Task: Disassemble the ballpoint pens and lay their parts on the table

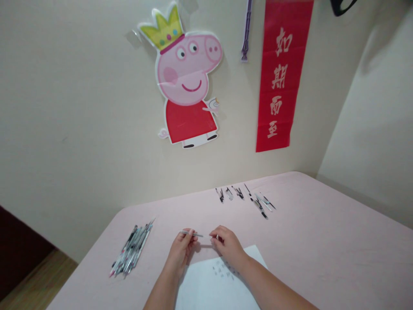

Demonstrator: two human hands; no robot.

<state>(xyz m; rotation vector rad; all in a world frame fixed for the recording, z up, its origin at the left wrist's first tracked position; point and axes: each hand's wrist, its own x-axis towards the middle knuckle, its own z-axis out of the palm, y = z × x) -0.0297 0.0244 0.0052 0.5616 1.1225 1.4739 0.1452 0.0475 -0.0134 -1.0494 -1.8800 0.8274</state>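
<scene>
My left hand (181,252) is closed in a pinch on a thin grey pen part (191,234) that lies level just above the pink table (322,241). My right hand (226,243) is closed too, its fingertips pinched on a small pale piece at the other end of that part. Both hands hover over the far edge of a white sheet of paper (209,288) with small scribbles on it.
A pile of several pens (131,252) lies at my left near the table edge. Several small dark pen pieces (247,198) are spread at the back by the wall. A cartoon pig cutout (187,82) and a red banner (280,73) hang on the wall.
</scene>
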